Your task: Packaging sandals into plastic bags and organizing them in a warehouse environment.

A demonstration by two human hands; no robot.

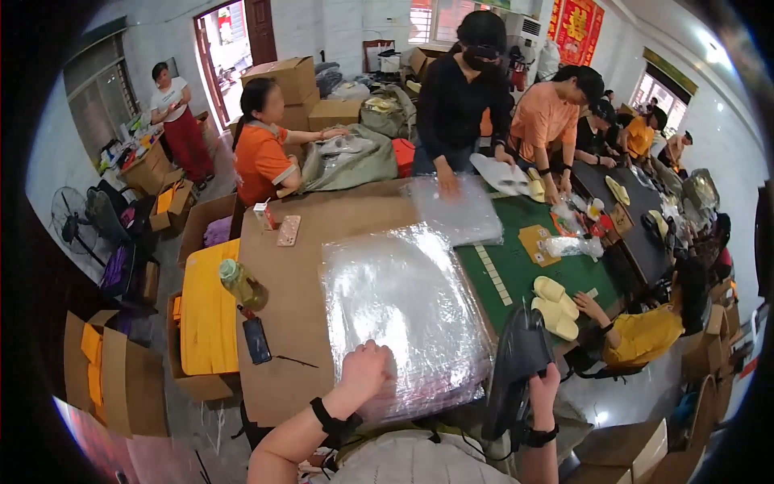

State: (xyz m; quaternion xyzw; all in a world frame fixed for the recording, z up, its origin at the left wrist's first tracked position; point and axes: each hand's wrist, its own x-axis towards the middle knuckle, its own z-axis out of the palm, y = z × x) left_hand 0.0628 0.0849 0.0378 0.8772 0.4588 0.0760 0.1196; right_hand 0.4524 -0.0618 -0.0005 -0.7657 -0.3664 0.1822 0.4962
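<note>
A thick stack of clear plastic bags [403, 306] lies on the brown board in front of me, shining with reflected light. My left hand [367, 373] is at the near-left part of this stack, its fingers curled in against the top bag; their tips are hidden. At the stack's right side, my right hand [545, 389] grips a pair of black slippers [518, 351], held upright with the toes up. Just beyond them, pale yellow slippers [555, 308] rest on the green mat [504, 278].
Left of the bags are a phone [257, 340], a greenish bottle [242, 284] and a pink phone case [289, 231]. Yellow packets [211, 306] fill a carton beside the table. Across it, a person in black [463, 105] touches more bags [455, 211]; a person in yellow [645, 335] sits right.
</note>
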